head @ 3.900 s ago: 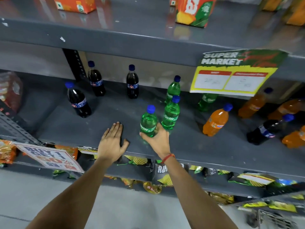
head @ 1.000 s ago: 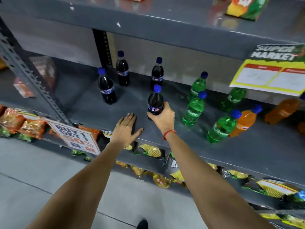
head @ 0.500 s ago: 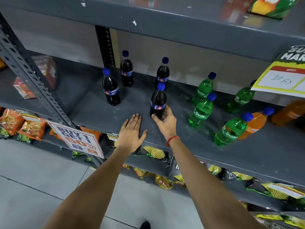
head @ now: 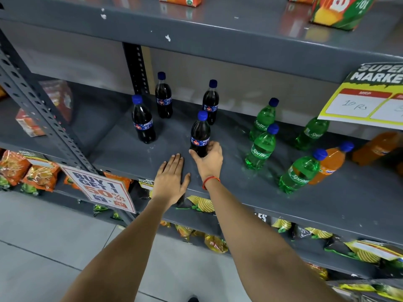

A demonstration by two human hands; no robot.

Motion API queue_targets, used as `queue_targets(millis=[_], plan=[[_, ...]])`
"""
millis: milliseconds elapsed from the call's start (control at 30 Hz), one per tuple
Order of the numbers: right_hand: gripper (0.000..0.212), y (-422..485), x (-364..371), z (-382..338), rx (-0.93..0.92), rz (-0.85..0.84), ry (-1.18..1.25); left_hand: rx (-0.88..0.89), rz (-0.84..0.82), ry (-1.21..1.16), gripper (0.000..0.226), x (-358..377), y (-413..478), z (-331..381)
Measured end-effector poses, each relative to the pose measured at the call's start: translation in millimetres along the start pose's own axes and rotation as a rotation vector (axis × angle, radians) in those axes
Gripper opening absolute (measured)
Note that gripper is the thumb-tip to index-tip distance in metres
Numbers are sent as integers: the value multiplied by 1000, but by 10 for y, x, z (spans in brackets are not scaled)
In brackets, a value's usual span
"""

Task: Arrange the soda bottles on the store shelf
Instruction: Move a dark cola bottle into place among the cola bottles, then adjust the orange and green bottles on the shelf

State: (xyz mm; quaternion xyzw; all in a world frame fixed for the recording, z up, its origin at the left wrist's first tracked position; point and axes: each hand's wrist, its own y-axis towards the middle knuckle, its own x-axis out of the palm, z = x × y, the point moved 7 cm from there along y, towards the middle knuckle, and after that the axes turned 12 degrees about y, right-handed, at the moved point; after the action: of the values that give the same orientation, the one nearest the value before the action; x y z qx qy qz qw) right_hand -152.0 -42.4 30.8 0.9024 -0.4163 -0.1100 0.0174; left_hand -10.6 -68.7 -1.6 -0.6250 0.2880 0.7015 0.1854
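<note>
Several soda bottles with blue caps stand on the grey middle shelf (head: 229, 171). My right hand (head: 208, 161) grips the base of a dark cola bottle (head: 200, 136) standing upright on the shelf. Three more cola bottles stand around it: one to the left (head: 142, 120), two behind (head: 163, 97) (head: 210, 103). To the right stand green Sprite bottles (head: 261, 147) (head: 263, 118) (head: 299, 173) and an orange soda bottle (head: 329, 163). My left hand (head: 171, 177) lies flat, fingers spread, on the shelf's front edge just left of the held bottle.
A yellow price sign (head: 366, 99) hangs from the upper shelf at right, partly hiding another Sprite bottle (head: 311, 134). Juice cartons (head: 335, 12) sit on the top shelf. A promo sign (head: 100, 188) and snack packets (head: 30, 171) fill the lower shelf. A slotted upright (head: 41, 105) rises at left.
My right hand has slid down the cola bottle from its middle to its base, and the bottle now stands a little further back on the shelf. My left hand stays flat on the edge.
</note>
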Motion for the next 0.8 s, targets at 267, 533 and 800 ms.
queue_targets(millis=[267,533,800], plan=[[53,-140,-445,-8,-34,-83,18,-25,59,-52,71,-50,24,27],[27,-500,-1954,294,-77,112,-71,233,155,-248,63,-232,-120,1480],[16,-367,-3184,530,-40,315,-135,266,18,-93,82,-12,-12,2639]])
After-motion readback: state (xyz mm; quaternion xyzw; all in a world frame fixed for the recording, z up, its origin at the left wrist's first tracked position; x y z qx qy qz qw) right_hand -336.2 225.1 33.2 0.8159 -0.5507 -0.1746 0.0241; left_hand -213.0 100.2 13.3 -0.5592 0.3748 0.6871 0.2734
